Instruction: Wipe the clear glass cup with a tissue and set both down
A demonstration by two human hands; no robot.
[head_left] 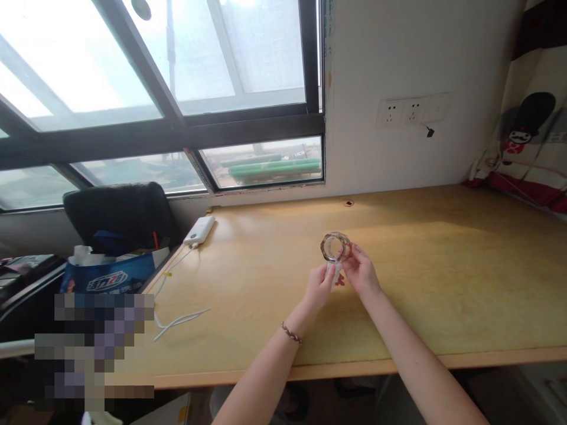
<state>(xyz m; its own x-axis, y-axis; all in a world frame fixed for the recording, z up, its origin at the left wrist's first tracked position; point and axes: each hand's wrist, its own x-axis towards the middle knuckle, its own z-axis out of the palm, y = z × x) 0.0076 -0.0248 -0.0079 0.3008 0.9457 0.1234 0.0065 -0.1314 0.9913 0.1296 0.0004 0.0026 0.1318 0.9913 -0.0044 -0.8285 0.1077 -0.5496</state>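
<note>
Holding a clear faceted glass jar (335,247) above the middle of the wooden desk (443,283), mouth tilted toward the camera. Right hand (361,270) curling fingers around the jar's side, gripping it. Left hand (319,286) pinching a small white piece (333,273) just below the jar, fingers nearly closed; what the piece is, cannot tell. Wearing a braided bracelet (291,333) on the left wrist. Lying near the desk's far left corner: a smooth white rectangular power bank (199,229), with a thin white cable (177,321) trailing along the left edge. Sitting beyond that edge: a blue plastic bag (110,277).
</note>
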